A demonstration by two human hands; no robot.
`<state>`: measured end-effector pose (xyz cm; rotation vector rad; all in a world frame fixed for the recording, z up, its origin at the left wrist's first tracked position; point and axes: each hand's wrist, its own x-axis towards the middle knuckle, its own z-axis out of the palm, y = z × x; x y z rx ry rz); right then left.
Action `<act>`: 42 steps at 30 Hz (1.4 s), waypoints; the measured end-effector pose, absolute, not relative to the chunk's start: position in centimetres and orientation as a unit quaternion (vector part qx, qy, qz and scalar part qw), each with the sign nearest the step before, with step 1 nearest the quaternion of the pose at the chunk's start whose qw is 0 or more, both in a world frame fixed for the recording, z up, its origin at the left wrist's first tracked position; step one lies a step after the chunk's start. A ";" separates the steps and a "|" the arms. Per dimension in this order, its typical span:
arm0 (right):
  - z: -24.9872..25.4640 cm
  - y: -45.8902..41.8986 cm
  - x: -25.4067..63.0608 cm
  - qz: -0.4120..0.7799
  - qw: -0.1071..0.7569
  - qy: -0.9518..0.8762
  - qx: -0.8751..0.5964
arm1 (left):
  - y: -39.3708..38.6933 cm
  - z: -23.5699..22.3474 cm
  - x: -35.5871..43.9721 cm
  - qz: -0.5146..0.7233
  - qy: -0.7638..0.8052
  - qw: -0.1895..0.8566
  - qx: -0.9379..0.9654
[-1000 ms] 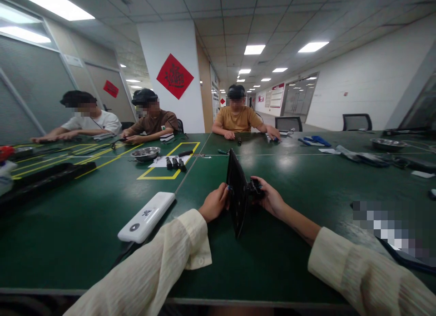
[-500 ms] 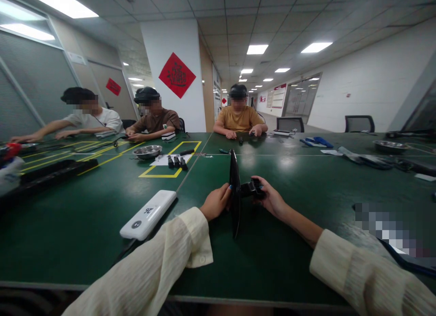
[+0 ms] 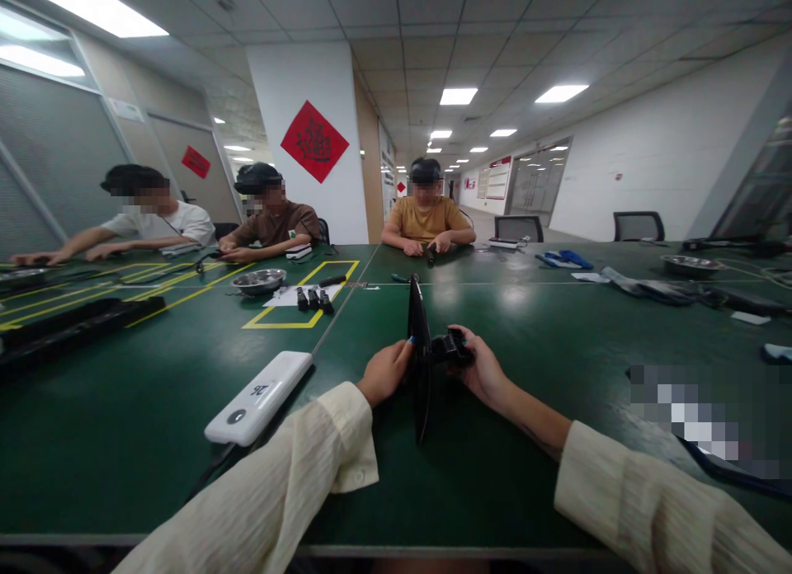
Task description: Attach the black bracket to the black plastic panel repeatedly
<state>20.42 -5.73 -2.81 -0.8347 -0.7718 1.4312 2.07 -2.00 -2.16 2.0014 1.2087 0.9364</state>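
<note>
A thin black panel [image 3: 419, 368] stands on edge on the green table [image 3: 495, 475], seen almost edge-on. My left hand [image 3: 384, 372] grips its left face with curled fingers. On the panel's right side sits a small black part [image 3: 449, 347], and my right hand [image 3: 479, 368] is closed round it. Both my arms wear cream sleeves.
A white power bank [image 3: 260, 397] with a cable lies to the left. Farther off are a metal bowl [image 3: 258, 280], small black parts [image 3: 311, 298] inside yellow tape and a long black tray [image 3: 74, 326]. Three people sit across the table. Tools and another bowl [image 3: 690, 263] lie at right.
The panel has turned from showing its left face to nearly edge-on and now stands more upright. Both hands kept their hold. The person opposite brought both hands together.
</note>
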 end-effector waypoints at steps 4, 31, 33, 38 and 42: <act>-2.9 -5.8 20.2 0.614 0.616 -0.341 -0.357 | -2.2 -2.4 2.2 0.384 0.451 0.294 0.750; -3.7 -5.6 20.4 0.576 0.609 -0.394 -0.376 | -2.9 -1.3 2.2 0.330 0.464 0.295 0.767; -3.8 -5.6 20.4 0.575 0.609 -0.397 -0.375 | -2.9 -1.4 2.2 0.337 0.460 0.304 0.763; -4.0 -5.7 20.5 0.569 0.607 -0.407 -0.378 | -3.0 -1.6 2.1 0.339 0.451 0.269 0.781; -3.7 -5.9 20.4 0.566 0.610 -0.400 -0.384 | -3.2 -1.3 2.0 0.300 0.465 0.202 0.808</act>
